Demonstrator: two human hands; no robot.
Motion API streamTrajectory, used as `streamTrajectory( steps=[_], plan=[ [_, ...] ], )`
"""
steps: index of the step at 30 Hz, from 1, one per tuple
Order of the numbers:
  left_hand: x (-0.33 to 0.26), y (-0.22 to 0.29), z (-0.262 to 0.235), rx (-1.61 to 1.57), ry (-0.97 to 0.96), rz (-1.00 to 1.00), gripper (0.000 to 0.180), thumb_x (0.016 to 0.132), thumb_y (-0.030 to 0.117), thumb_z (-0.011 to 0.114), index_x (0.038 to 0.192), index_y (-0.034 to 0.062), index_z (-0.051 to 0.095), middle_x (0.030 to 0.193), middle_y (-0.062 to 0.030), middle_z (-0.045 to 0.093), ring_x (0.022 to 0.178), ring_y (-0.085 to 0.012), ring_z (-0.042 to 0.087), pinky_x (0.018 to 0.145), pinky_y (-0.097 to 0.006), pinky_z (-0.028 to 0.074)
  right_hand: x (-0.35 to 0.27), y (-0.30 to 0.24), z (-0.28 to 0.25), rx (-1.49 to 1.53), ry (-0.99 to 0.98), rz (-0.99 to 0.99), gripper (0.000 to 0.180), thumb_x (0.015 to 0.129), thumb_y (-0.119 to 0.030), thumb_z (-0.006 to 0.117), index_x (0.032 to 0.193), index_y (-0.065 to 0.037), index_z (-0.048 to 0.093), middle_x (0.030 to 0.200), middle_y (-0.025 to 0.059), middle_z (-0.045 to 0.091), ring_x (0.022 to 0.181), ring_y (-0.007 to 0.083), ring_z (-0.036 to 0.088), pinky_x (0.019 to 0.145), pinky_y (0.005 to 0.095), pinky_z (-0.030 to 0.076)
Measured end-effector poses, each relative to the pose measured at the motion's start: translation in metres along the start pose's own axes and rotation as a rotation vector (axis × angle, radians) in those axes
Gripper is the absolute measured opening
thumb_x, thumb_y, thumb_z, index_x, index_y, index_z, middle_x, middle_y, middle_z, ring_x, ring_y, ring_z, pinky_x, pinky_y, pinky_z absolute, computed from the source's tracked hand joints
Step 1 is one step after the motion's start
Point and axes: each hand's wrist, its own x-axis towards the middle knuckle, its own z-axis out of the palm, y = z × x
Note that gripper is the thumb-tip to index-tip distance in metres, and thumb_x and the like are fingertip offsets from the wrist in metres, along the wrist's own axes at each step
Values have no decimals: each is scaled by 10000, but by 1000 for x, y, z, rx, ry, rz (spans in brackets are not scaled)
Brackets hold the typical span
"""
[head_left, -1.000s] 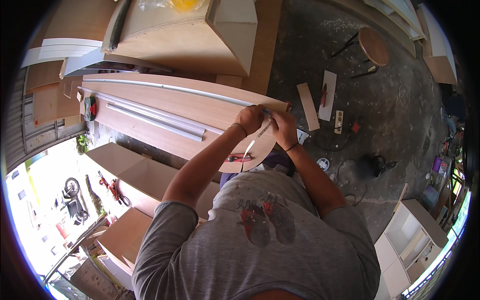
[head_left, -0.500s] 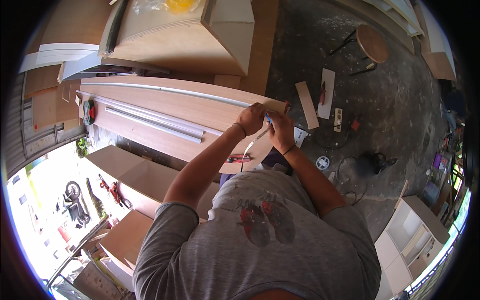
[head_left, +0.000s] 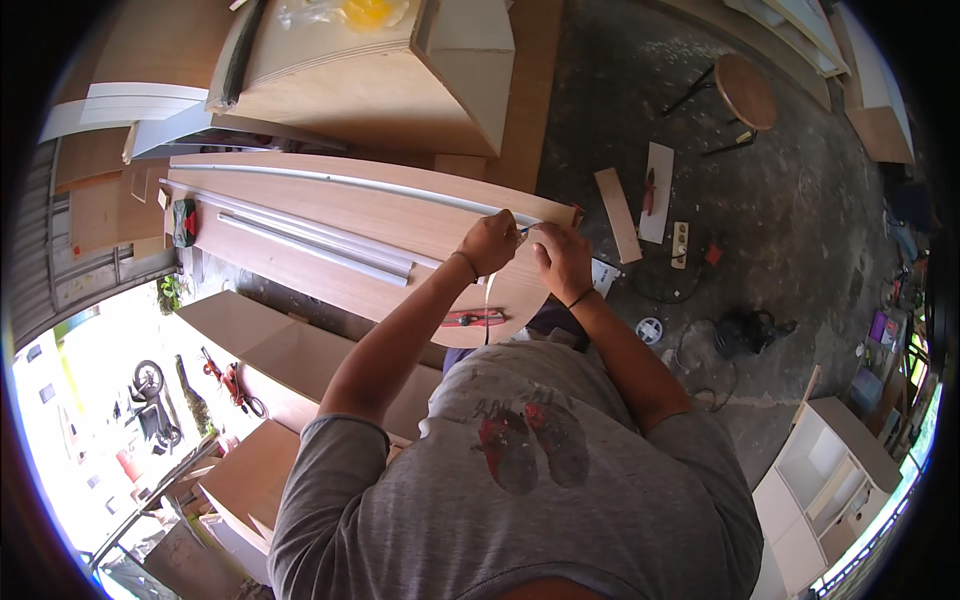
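White edge strip [head_left: 340, 182] is seen laid along most of the long wooden panel [head_left: 400, 225]; only the rounded near end seems left. Left hand [head_left: 488, 242] and right hand [head_left: 560, 258] are pinched on the strip's end there.

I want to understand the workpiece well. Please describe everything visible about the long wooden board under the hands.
The long wooden board is a brown panel with a wood-grain face that looks laminated. It lies flat and runs from the upper left to a rounded end near the person. A pale edge strip follows its far edge. Two white rails and a small red tool lie on it. The left hand and the right hand work at its far edge, near the rounded end.
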Motion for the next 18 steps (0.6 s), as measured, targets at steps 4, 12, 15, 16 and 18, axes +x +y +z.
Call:
streamTrajectory(
  steps=[4,12,15,16,18],
  plan=[
    [-1,-14,-18,-450,-148,-370,189,855,135,471,845,-51,505,722,-148,633,597,-181,639,520,-307,513,1,0,0,-79,-48,-31,269,750,-172,615,1016,-142,584,1033,8,614,993,201,540,751,422,390],
    [23,-49,-46,-142,-75,-242,145,849,134,468,840,0,524,723,-154,623,645,-290,616,604,-370,495,5,-9,-9,-150,-38,-59,243,755,-144,610,998,-143,592,1035,-20,621,971,200,550,772,414,389],
    [28,-61,-40,-6,-3,-66,95,841,105,472,832,17,506,746,-178,611,718,-371,588,664,-422,479,6,-9,-9,-137,-36,-63,240,756,-148,610,996,-139,594,1038,-25,620,969,195,555,771,414,387],
    [29,-60,-39,26,5,-71,67,835,84,473,825,21,494,762,-188,601,758,-401,568,687,-444,467,7,-8,-10,-162,-66,-63,253,757,-156,610,1009,-140,595,1050,-26,609,981,195,541,772,416,385],
    [26,-67,-34,47,47,8,43,832,70,478,829,28,487,773,-183,590,764,-395,567,678,-450,463,8,-12,-11,-184,-104,-64,266,757,-165,611,1021,-140,596,1062,-26,597,992,194,528,774,418,382]
  ],
)
